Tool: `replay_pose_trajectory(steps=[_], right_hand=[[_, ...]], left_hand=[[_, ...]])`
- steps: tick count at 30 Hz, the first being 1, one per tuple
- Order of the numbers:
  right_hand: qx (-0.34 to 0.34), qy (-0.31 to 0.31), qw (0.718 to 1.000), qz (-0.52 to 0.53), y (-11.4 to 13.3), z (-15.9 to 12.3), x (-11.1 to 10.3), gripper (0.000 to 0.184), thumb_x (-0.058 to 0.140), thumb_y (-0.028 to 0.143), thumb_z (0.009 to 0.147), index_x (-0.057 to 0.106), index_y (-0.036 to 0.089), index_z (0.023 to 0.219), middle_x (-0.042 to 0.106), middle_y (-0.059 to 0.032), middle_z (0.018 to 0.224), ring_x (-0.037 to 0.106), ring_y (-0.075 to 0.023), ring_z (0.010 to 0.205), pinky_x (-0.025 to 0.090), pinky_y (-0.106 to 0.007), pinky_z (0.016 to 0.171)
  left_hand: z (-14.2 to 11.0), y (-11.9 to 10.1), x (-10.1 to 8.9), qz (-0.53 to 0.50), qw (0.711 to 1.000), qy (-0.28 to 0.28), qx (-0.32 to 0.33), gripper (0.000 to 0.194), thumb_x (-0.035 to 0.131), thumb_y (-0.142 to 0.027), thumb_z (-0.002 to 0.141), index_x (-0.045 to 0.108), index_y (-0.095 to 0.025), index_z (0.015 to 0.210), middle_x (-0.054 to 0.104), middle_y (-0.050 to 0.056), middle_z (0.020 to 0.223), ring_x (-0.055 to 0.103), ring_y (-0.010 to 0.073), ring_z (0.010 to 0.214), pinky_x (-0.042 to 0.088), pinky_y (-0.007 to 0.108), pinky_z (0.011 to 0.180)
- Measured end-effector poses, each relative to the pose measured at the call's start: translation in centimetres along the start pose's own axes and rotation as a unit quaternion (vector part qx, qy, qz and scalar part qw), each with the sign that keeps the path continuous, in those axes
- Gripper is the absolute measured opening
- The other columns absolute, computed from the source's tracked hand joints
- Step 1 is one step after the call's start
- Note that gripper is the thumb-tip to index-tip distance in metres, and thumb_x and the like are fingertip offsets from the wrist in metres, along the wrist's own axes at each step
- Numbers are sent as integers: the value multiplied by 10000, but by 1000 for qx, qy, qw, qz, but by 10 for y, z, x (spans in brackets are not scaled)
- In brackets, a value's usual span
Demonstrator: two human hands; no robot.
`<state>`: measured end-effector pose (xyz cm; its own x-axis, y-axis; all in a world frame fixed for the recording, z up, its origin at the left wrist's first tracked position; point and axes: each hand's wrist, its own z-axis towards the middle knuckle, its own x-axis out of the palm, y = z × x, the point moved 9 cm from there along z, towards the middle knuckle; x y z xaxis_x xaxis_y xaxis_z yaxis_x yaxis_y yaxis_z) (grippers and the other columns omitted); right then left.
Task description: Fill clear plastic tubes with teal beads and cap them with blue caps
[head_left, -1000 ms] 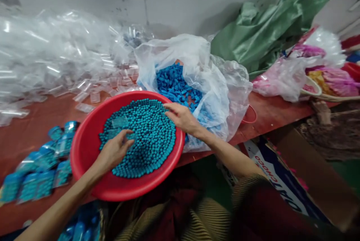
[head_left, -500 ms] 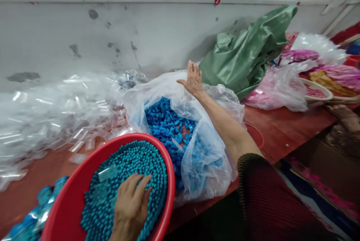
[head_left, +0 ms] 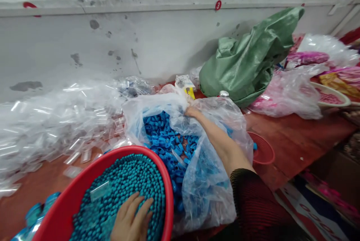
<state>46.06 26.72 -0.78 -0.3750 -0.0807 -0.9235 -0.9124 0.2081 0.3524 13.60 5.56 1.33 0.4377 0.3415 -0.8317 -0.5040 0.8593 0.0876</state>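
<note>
My left hand (head_left: 131, 219) rests on small teal beads (head_left: 123, 175) in a red basin (head_left: 168, 181), its fingers extended and slightly apart. A clear plastic piece (head_left: 100, 191) lies on the beads. To the right stands an open translucent plastic bag (head_left: 208, 199) with hollow blue plastic caps (head_left: 165, 136) inside. My right hand (head_left: 192, 112) reaches across to the bag's far rim and touches the plastic there. Its fingers are hidden in the folds, so its grip cannot be made out.
Many clear plastic pieces (head_left: 56, 124) are heaped at the left. A green sack (head_left: 239, 68) leans against the wall. A small red basket (head_left: 264, 151) is right of the bag. Farther right are pink items in plastic (head_left: 292, 91) and a pale basin (head_left: 341, 100).
My right hand has dropped from above the bag to its far rim, and the plastic there sits lower, uncovering a yellow-and-white item behind. My left hand stays on the beads.
</note>
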Motion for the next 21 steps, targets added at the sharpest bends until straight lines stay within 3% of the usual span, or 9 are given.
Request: replay_pose_trajectory(steps=[4, 8, 10, 12, 14, 16, 18, 20, 21], right_hand=[[-99, 69, 992, 25, 55, -28, 3, 236, 574, 318, 857, 640, 128, 979, 657, -43, 967, 598, -168, 866, 484, -273, 766], [-296, 79, 945, 114, 119, -87, -22, 173, 552, 241, 833, 640, 111, 760, 615, 0, 696, 562, -125, 691, 404, -208, 626], [-370, 85, 916, 131, 135, -121, -36, 202, 554, 230, 820, 615, 123, 659, 573, 11, 627, 526, -108, 618, 374, -207, 581], [-423, 143, 886, 129, 142, -154, -38, 230, 557, 257, 820, 601, 140, 626, 555, 16, 597, 500, -102, 569, 364, -213, 551], [-463, 212, 851, 129, 146, -184, -34, 232, 557, 284, 822, 602, 159, 632, 566, 15, 602, 503, -106, 571, 376, -220, 560], [-483, 277, 818, 144, 148, -208, -30, 253, 561, 324, 822, 594, 177, 619, 572, 20, 592, 506, -105, 565, 386, -218, 562], [-479, 331, 795, 172, 150, -222, -28, 291, 593, 396, 796, 583, 188, 593, 565, 31, 562, 496, -99, 528, 382, -209, 523], [-449, 331, 808, 190, 149, -221, -32, 317, 616, 464, 765, 595, 191, 604, 568, 35, 558, 501, -103, 513, 386, -206, 494], [-420, 286, 842, 181, 145, -210, -38, 315, 619, 482, 757, 612, 192, 633, 580, 29, 575, 518, -114, 529, 403, -212, 502]], left_hand=[[27, -55, 8, -60, 997, -7, 43, 218, 498, -201, 856, 611, -214, 1041, 643, 59, 993, 567, 227, 1055, 466, 333, 870], [61, -67, 2, -114, 993, -39, -3, 248, 441, -229, 892, 556, -158, 1100, 618, 93, 1043, 567, 196, 1053, 472, 312, 896], [75, -34, -19, -82, 987, -108, -85, 350, 544, -216, 846, 481, -131, 1180, 579, 133, 1106, 554, 196, 1076, 483, 299, 892], [85, 7, -45, -19, 969, -194, -151, 605, 646, -216, 775, 366, -141, 1306, 504, 180, 1244, 473, 266, 1209, 440, 408, 974], [105, 48, -43, 31, 969, -163, -181, 735, 631, -256, 776, 252, -112, 1390, 326, 246, 1419, 230, 363, 1374, 300, 555, 1061], [129, 84, -22, 11, 979, -90, -181, 648, 543, -232, 794, 305, -62, 1372, 307, 265, 1441, 165, 384, 1392, 242, 590, 1069], [149, 113, 21, -76, 975, 44, -203, 519, 489, -183, 776, 469, -112, 1290, 451, 193, 1380, 258, 372, 1365, 223, 597, 1067], [165, 124, 54, -251, 937, 109, -216, 383, 471, -211, 763, 607, -100, 1103, 664, 149, 1080, 547, 304, 1137, 414, 482, 970], [174, 127, 59, -338, 908, 89, -231, 345, 463, -242, 768, 628, -77, 1023, 692, 133, 962, 615, 270, 1000, 475, 431, 895]])
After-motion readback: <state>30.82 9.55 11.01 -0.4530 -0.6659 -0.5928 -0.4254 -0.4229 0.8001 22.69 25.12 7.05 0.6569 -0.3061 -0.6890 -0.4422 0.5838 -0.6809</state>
